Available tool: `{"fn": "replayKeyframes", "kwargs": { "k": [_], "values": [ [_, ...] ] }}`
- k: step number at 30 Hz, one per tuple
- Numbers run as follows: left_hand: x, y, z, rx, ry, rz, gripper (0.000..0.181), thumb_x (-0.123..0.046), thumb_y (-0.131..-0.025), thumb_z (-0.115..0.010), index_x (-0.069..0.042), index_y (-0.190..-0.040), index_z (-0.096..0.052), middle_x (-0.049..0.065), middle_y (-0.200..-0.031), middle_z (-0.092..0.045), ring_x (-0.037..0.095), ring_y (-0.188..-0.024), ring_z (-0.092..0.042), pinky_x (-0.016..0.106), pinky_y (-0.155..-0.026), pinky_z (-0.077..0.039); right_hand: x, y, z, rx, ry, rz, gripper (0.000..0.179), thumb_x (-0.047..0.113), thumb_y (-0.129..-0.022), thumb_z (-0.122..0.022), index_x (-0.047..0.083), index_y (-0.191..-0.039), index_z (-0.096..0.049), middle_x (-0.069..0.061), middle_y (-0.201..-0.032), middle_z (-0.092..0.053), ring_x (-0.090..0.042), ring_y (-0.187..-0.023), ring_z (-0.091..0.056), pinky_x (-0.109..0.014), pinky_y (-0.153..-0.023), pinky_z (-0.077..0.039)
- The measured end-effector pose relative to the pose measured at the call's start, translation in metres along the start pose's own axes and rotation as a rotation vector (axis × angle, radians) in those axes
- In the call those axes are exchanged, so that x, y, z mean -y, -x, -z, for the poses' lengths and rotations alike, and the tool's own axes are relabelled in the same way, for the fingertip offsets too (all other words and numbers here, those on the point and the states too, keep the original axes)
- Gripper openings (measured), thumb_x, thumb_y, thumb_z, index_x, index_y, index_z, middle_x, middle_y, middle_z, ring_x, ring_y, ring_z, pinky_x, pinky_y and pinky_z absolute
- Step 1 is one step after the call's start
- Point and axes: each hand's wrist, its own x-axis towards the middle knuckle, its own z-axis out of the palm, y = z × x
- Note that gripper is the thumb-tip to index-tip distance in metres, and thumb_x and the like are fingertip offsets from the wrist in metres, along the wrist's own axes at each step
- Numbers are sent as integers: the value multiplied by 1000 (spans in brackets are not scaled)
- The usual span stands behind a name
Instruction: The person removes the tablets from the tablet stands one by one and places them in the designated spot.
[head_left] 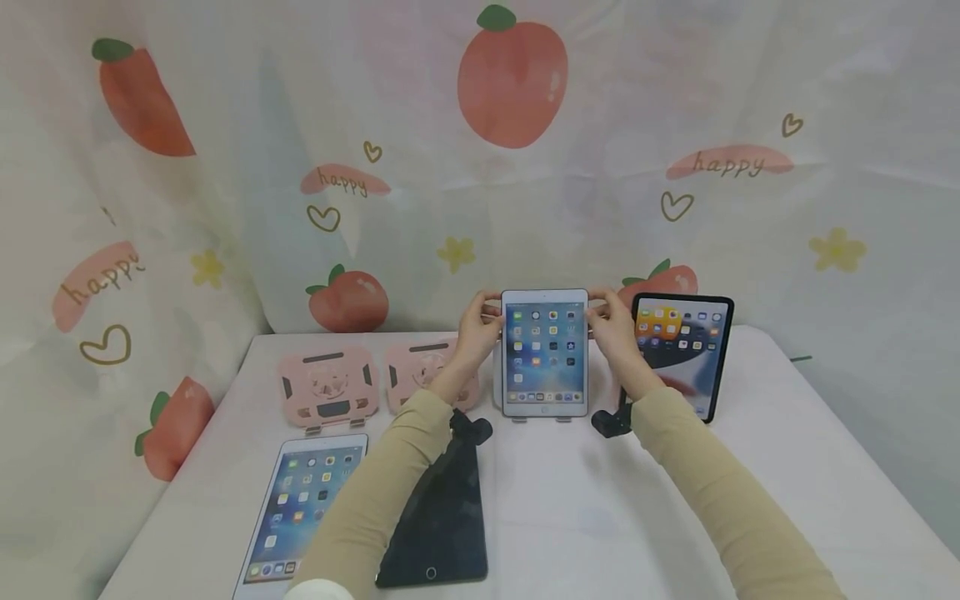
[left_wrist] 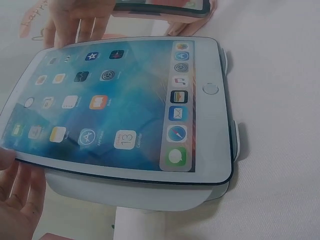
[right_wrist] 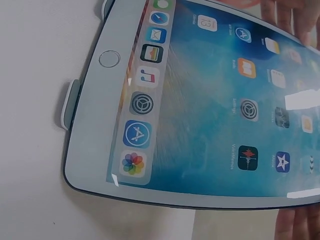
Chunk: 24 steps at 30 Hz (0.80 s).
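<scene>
A white tablet (head_left: 545, 354) with a lit home screen stands upright, slightly leaning, on a pale stand (left_wrist: 135, 195) whose plate shows behind it. Two small lips (left_wrist: 236, 140) of the stand sit under its lower edge. My left hand (head_left: 478, 331) holds the tablet's left side near the top, thumb at the front edge and fingers behind. On the opposite side my right hand (head_left: 613, 333) grips the upper right edge, with fingers (right_wrist: 295, 223) partly hidden behind the tablet.
A black-framed tablet (head_left: 693, 354) stands at the right, partly behind my right arm. Two pink stands (head_left: 330, 379) are at the left. Another white tablet (head_left: 300, 500) and a dark-screened tablet (head_left: 442, 525) lie flat on the white table (head_left: 600, 517). Patterned cloth (head_left: 420, 92) hangs behind.
</scene>
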Motion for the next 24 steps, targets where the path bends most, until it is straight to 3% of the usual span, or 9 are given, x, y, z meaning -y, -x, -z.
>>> {"fn": "replayKeyframes", "kwargs": {
  "k": [7,15,24],
  "values": [
    [2,-2,2,-1,61,-15,37,3,-91,-56,-11,-125,-56,9,-98,-57,16,-82,-56,32,-74,-57,-3,3,-2,-66,-13,41,31,12,-101,-44,8,-132,-49,-17,-106,-58,-24,-90,-55,-16,-69,-48],
    [3,0,6,31,112,-31,38,3,-91,-57,-11,-126,-56,8,-96,-56,14,-80,-57,28,-72,-55,-1,7,-2,-73,-43,52,30,11,-101,-44,10,-131,-49,-15,-107,-57,-17,-86,-53,-18,-73,-50],
    [-1,8,9,44,95,-75,38,2,-91,-58,-11,-126,-56,9,-97,-57,12,-78,-55,24,-68,-53,1,15,4,-47,-62,111,32,14,-101,-46,8,-132,-48,-16,-108,-56,-13,-87,-54,-16,-72,-50]
  ]
}}
